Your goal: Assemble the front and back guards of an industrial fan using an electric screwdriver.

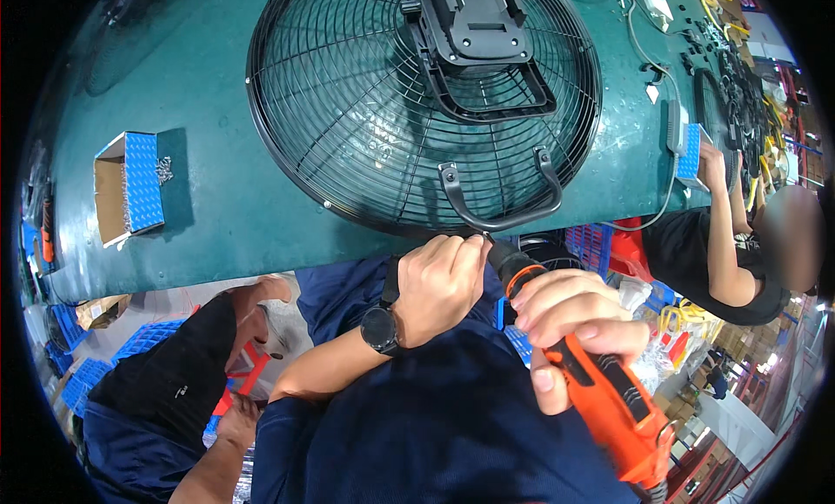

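Note:
A black round fan grille (348, 113) lies on the green table (217, 252), with a black motor housing (474, 30) and bracket on it. A curved black handle (513, 221) is fixed near its front edge. My right hand (578, 317) is wrapped round an orange and black electric screwdriver (622, 421), whose tip points at the grille's near rim. Right at that tip, my left hand (442, 282) is closed, with fingers pinched together against the rim. Whatever it pinches is hidden or too small to name. A dark watch (379, 330) is on my left wrist.
An open blue and brown cardboard box (139, 191) stands on the left, with small screws (163, 170) spilling beside it. A cable (674, 169) runs along the right side. A person (726, 243) works at the right; another (174, 391) is close at my left.

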A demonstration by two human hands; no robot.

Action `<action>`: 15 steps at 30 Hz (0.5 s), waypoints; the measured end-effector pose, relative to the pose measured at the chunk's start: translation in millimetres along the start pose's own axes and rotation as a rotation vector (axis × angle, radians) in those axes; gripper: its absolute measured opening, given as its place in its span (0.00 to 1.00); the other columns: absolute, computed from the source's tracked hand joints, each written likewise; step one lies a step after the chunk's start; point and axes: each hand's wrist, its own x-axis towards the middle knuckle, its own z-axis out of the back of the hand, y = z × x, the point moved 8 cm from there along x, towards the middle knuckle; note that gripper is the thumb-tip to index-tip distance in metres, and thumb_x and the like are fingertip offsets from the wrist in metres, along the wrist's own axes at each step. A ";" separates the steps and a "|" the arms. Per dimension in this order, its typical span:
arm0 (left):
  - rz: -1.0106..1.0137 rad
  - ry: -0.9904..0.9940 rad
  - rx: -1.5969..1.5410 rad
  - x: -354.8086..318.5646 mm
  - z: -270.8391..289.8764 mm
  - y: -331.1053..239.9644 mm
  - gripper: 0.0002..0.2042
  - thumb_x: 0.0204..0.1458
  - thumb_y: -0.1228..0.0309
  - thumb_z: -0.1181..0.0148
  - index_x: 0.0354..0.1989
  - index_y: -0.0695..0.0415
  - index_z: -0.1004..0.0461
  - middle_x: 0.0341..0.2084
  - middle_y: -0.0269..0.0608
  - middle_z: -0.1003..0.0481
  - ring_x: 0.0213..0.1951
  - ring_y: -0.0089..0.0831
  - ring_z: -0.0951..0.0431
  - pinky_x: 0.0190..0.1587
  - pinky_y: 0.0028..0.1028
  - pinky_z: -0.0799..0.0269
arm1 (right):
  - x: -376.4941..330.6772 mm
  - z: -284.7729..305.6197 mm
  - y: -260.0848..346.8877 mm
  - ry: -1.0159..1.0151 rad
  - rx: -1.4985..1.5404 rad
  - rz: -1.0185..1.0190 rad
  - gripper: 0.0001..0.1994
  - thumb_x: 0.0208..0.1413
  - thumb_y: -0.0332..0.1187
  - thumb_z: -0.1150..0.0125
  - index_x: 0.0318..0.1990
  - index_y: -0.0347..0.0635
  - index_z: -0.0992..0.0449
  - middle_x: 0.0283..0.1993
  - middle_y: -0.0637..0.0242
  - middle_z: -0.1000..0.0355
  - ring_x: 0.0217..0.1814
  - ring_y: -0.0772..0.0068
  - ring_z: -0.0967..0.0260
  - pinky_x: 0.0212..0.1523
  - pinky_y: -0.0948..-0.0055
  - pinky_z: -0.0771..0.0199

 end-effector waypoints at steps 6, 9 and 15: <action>0.083 0.021 -0.003 -3.2 5.4 7.1 0.08 0.37 0.78 0.33 0.25 0.60 0.27 0.13 0.37 0.34 0.16 0.34 0.31 0.18 0.31 0.36 | 16.9 9.4 -17.8 0.051 0.058 -0.126 0.23 0.38 0.25 0.33 0.42 0.39 0.39 0.24 0.62 0.30 0.24 0.62 0.29 0.28 0.61 0.24; 0.099 -0.002 -0.014 -7.3 5.1 10.6 0.08 0.37 0.77 0.32 0.23 0.59 0.27 0.13 0.37 0.34 0.16 0.34 0.31 0.17 0.31 0.35 | 15.8 2.0 -21.5 0.175 0.066 -0.127 0.21 0.40 0.25 0.35 0.41 0.38 0.39 0.26 0.61 0.30 0.24 0.63 0.30 0.27 0.64 0.27; -0.024 0.034 -0.076 -4.4 19.5 6.4 0.07 0.41 0.71 0.34 0.22 0.57 0.28 0.15 0.39 0.31 0.18 0.37 0.29 0.20 0.33 0.32 | 15.7 4.1 -22.4 -0.207 0.040 -0.223 0.18 0.47 0.34 0.35 0.38 0.39 0.40 0.26 0.62 0.33 0.27 0.63 0.32 0.27 0.65 0.28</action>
